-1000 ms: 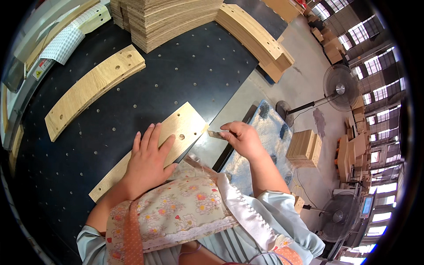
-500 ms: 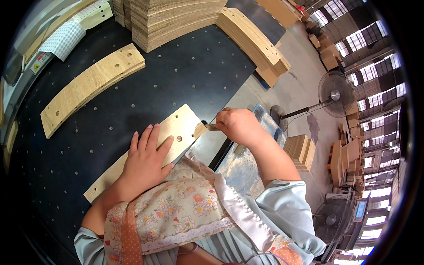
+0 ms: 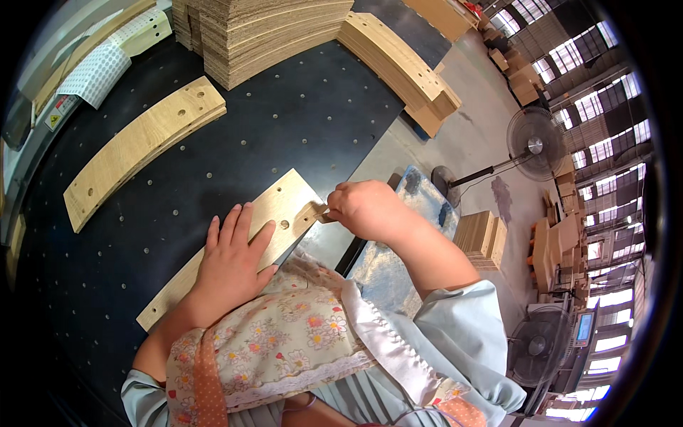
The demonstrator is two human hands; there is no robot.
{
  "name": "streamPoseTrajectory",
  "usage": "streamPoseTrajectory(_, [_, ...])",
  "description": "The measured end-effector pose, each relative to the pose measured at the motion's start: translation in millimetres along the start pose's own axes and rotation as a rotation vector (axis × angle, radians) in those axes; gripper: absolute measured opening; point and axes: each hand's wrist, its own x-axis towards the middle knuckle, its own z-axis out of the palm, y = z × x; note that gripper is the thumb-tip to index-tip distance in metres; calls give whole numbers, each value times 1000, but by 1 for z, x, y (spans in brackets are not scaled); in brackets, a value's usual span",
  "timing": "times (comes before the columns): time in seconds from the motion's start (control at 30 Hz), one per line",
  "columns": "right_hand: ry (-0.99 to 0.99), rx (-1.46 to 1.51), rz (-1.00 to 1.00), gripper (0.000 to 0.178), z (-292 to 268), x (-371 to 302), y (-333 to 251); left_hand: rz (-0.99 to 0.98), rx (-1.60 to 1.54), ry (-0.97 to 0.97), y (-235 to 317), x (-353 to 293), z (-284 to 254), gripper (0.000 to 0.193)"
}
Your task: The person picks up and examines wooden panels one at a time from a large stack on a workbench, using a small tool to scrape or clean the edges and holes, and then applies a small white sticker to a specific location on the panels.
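Note:
A pale wooden board (image 3: 274, 201) with several drilled holes lies slantwise at the near edge of the black table. My left hand (image 3: 233, 249) rests flat on its middle, fingers stretched and slightly spread. At the board's right end my right hand (image 3: 365, 208) is closed around a small, flat, brownish piece (image 3: 325, 215), which meets the board's corner. Most of that piece is hidden by the fingers, so its kind does not show. A darker patch marks the wood beside this corner.
Curved wooden pieces (image 3: 146, 146) lie farther left on the black table (image 3: 245, 135). A tall stack of curved boards (image 3: 274, 39) stands at the back, with another stack (image 3: 402, 57) at its right. Beyond the table edge are a blue worn surface (image 3: 398, 263), stacked boards (image 3: 480, 238) and a standing fan (image 3: 533, 146).
My right hand has moved left, closer to the board's end, bringing the small flat piece against the corner. My left hand stays flat on the board. The whole view has shifted slightly.

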Motion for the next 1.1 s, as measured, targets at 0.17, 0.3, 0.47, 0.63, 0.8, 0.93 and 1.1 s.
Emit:
streamPoseTrajectory(0.17, [-55,-130,74,8,-6,0,2,-5,5,-6,0,0,-1,67])
streamPoseTrajectory(0.3, [-16,-63,-31,8,-1,-1,-6,-5,-1,-12,0,0,-1,67])
streamPoseTrajectory(0.47, [-22,-224,34,8,-2,-1,-3,-12,6,-22,-1,0,-1,67])
streamPoseTrajectory(0.63, [47,-162,-37,7,4,-5,-4,-2,-2,-9,0,0,-2,67])
streamPoseTrajectory(0.8, [157,35,14,10,0,-9,-2,-7,-4,-21,-1,0,-1,67])
streamPoseTrajectory(0.93, [144,561,157,11,14,-14,-7,-9,-3,-29,-2,0,-2,67])
streamPoseTrajectory(1.1, [103,1667,463,23,71,-44,-7,-9,-7,-66,0,2,-5,67])
